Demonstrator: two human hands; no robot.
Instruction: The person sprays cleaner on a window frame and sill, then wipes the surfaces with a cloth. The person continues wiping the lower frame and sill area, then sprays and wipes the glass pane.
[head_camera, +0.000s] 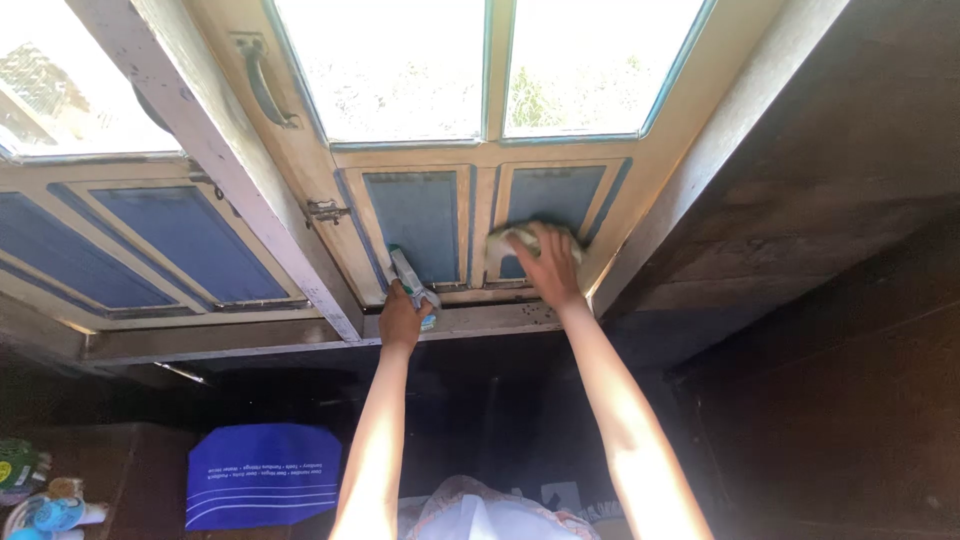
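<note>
R hand (545, 268) presses a pale crumpled cleaning cloth (510, 240) flat against the blue painted lower panel (552, 195) of the cream wooden window door, fingers spread, so the grip is open, palm on cloth. L hand (402, 318) is wrapped round a small white-and-green spray bottle (413, 282) near the bottom rail. Cloth looks soft, light, prob. slips w/o pressure; bottle stiff, light, best held round its body

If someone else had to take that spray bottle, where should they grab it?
Probably by its slim white body above the left hand. The spray bottle leans against the blue door panel, so come from the open room side, fingers wrapping across its width.
</note>
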